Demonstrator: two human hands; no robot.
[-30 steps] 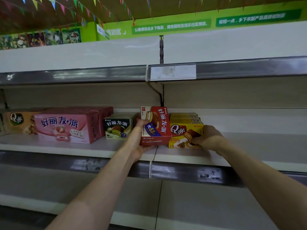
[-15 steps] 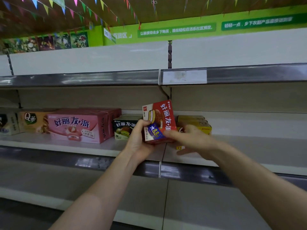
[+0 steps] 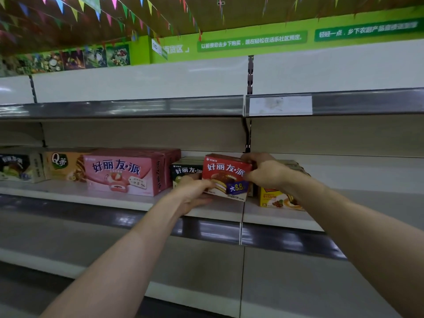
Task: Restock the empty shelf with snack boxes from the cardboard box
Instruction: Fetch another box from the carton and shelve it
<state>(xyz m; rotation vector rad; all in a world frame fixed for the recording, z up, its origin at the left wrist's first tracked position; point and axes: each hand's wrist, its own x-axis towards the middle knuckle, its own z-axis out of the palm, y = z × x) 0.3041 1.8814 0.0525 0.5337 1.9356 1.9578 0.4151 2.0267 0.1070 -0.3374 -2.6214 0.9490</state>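
Red box [image 3: 226,175] turned since half a second ago: then it stood on end and tipped, now its long side lies level and its front faces out; right hand [image 3: 266,172] has moved from the front face to the upper right corner.

Left hand [image 3: 195,191] holds the lower left edge, fingers curled under it; right hand's fingers are curled over the top corner; both grip the box.

Box sits low over the shelf [image 3: 275,216], in the gap between the dark green box [image 3: 185,171] and the yellow box [image 3: 275,198]; cannot tell if its base has touched down.

Judgement: box is faced correctly; only pushing it back and letting go remains.

Gap looks tight; neighbours on both sides could get nudged; pink box [image 3: 124,173] further left, well apart; source carton out of view.
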